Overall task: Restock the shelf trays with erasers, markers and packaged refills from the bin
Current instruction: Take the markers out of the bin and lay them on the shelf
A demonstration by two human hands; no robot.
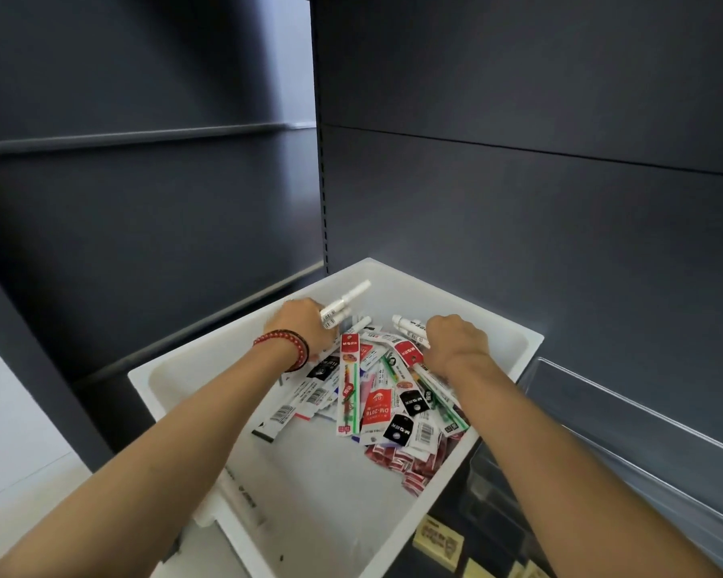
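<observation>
Both my hands are at the far end of the white bin [531, 342]. My left hand [305, 323] is closed round a few white markers [345, 304] that point at the far wall. My right hand [456, 340] curls round another marker bunch [408, 327] above the heap of packaged refills [376, 398]. Erasers [437, 540] sit in a shelf tray beside the bin.

Dark shelving [518, 223] bears white bin [468, 310], clear trays [627, 410], erasers [437, 540].
</observation>
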